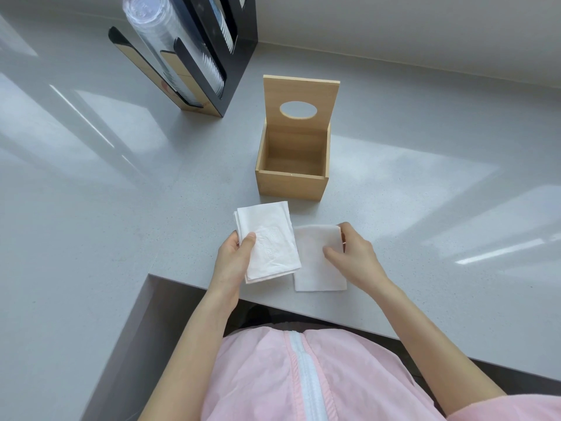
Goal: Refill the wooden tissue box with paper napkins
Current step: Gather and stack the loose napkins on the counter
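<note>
Two hands: left hand (233,258) fingers clamp napkin stack (268,238), thumb atop; right hand (353,253) fingers pinch single napkin (314,270) on counter (425,208).

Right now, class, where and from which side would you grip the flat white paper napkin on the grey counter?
Probably its far right corner, from the right, where the right hand rests: the napkin lies flat, the left hand's stack covers its left edge.

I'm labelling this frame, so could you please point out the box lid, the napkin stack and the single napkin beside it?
box lid (303,90), head view: wood above its oval hole.
napkin stack (268,238), head view: middle of the top sheet.
single napkin (315,271), head view: bare lower half.
</note>
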Tool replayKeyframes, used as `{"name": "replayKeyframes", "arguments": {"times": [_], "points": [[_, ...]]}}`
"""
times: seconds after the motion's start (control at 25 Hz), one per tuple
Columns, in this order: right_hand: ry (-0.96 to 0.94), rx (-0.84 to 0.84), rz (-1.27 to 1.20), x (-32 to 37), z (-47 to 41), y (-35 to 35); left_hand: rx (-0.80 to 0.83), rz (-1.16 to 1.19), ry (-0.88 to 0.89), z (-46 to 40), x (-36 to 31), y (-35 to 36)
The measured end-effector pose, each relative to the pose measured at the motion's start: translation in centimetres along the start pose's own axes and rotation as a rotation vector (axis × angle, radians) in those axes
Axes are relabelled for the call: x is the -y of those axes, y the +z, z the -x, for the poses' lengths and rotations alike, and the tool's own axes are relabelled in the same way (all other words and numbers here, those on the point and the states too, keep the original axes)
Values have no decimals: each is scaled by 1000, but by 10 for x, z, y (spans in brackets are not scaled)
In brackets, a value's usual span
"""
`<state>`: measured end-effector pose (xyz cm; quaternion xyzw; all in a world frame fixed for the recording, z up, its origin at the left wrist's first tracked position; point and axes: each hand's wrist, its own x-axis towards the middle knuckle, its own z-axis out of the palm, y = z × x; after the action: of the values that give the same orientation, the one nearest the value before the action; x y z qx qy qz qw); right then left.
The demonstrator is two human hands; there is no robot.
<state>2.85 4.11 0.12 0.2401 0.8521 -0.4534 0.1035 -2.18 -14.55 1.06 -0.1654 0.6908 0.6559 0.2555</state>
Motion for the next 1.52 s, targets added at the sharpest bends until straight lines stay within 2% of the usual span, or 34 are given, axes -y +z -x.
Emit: {"name": "replayKeyframes", "arguments": {"times": [0.24, 0.44, 0.52, 0.68, 0.88, 1.16, 1.52], "points": [[-68, 43, -351, 29, 2, -30, 9, -5, -6, 0, -3, -1], [-125, 431, -881, 52, 1, -35, 73, -7, -17, 2, -3, -2], [-79, 440, -819, 57, -3, -18, 112, -32, 4, 3, -4, -1], [22, 275, -460, 57, -10, 18, 102, -28, 2, 4, -6, 2], [23, 89, -273, 52, -13, 26, 114, -10, -34, 2, -1, -2], [46, 22, -252, 49, -12, 26, 174, 72, -53, 0, -3, 1], [75, 6, -319, 43, -9, 28, 181, -5, -1, 4, -3, 6]]}}
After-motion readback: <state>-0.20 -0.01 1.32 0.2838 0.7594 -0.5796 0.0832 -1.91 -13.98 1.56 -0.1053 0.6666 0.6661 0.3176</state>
